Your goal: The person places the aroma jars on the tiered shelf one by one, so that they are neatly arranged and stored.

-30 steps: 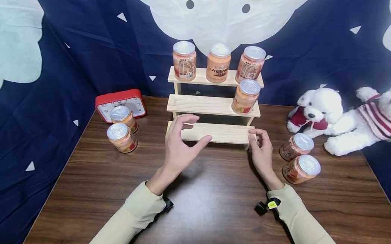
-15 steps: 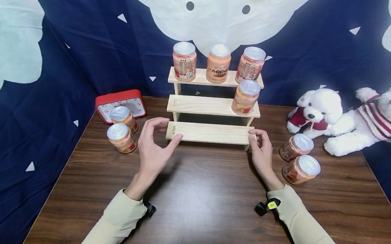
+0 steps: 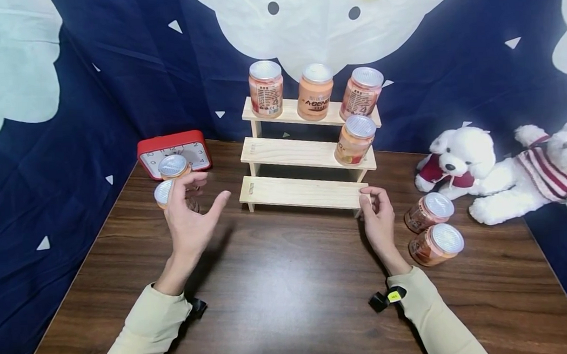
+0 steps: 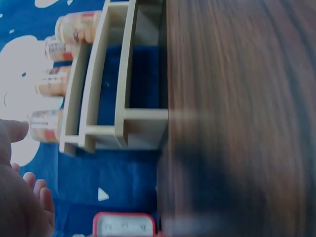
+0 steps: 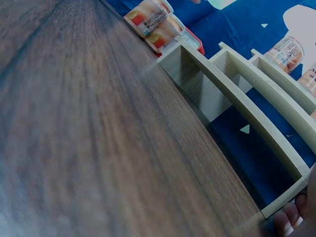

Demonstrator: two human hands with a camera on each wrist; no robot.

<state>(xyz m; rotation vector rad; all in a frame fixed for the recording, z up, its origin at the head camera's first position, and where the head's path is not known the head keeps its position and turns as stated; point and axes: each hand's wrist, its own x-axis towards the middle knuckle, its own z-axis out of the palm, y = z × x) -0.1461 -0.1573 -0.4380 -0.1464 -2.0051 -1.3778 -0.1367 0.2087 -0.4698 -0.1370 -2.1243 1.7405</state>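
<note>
Stepped rack (image 3: pixel 287 152): pale wood, three tiers, upright on the bench (image 3: pixel 292 317). Jars are orange-toned, silver-lidded, upright. Top-tier jars (image 3: pixel 315 96): three, in a row. Middle-tier jar (image 3: pixel 353 145): right end. Left pair (image 3: pixel 173 165) and right pair (image 3: pixel 433 247): on the bench, flanking.

Kinda looks like a staged tabletop nook tbh, can't tell if it's in a home or a studio. Navy printed fabric (image 3: pixel 160 71) backs the wood-grain table (image 3: pixel 281 307), plus there's a red clock (image 3: pixel 171 142), plush toys (image 3: pixel 467 149) and a tiered wooden shelf (image 3: pixel 306 192) with jars (image 3: pixel 315 95).
</note>
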